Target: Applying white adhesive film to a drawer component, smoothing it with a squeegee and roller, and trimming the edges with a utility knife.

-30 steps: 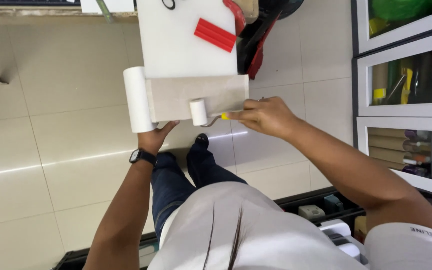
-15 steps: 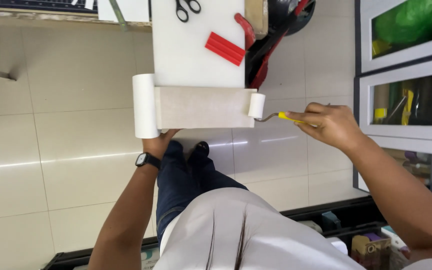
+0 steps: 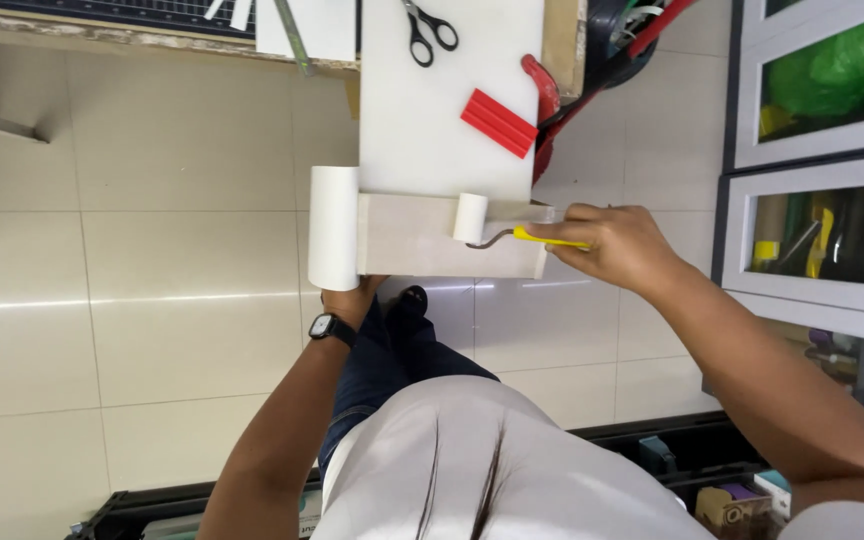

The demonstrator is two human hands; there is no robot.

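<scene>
My left hand [image 3: 352,300] sits under the near edge of the beige sheet [image 3: 442,235], just by the white roll [image 3: 334,228]; fingers hidden, can't tell their grip. Right hand [image 3: 617,243]: fingers clamped on the yellow handle of the small roller [image 3: 470,217]. Half a second ago the roller was off the sheet's right end; now it's back on the sheet, mid-span, so I judge I'm on another pressing pass. Sheet lies on a white board [image 3: 432,110]. Further up: red block [image 3: 498,122], scissors [image 3: 428,28]. Desk [image 3: 102,35] edge at top, tiled floor [image 3: 132,280] below, glazed cabinets [image 3: 822,150] to the right.
</scene>
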